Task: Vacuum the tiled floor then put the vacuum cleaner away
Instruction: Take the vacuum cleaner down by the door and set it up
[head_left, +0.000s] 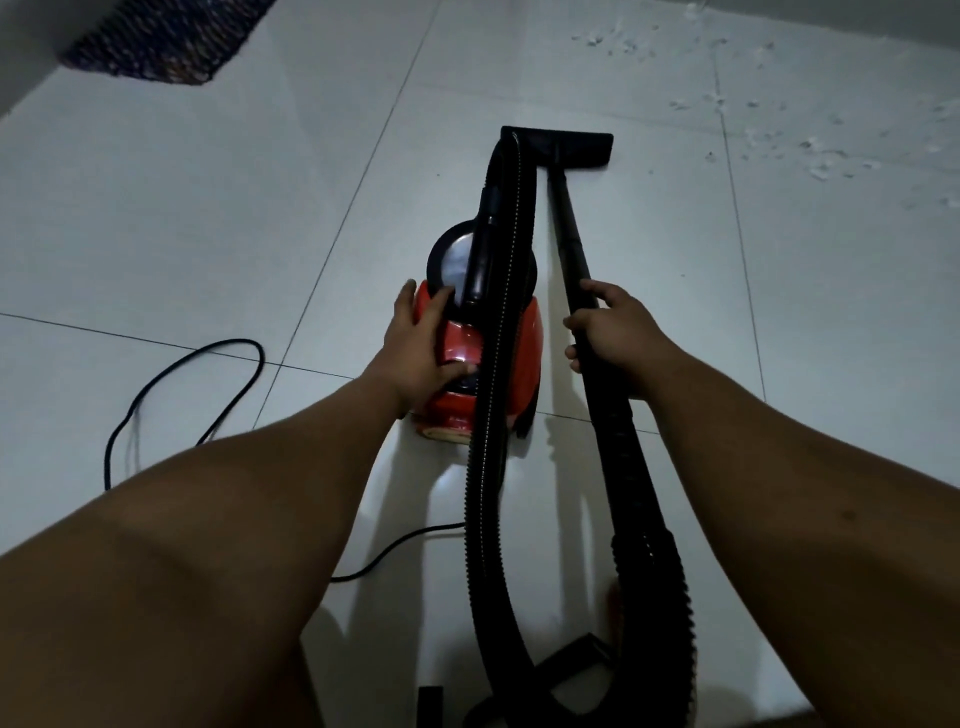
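Note:
A red canister vacuum cleaner (524, 332) sits on the pale tiled floor (208, 208) at the centre. My left hand (426, 348) lies spread on its red top, fingers touching the shell and a dark button area. My right hand (613, 332) grips the black wand (569, 234), which runs forward to the black floor nozzle (571, 148) resting flat on the tiles. A ribbed black hose (488, 441) loops from the canister back towards me and up to the wand. White crumbs and scraps (779, 124) lie scattered at the upper right.
The black power cord (171, 384) curls over the tiles to the left of the canister. A dark woven mat (161, 41) lies at the upper left beside a white wall edge. Dark attachment pieces (571, 660) rest on the floor near me.

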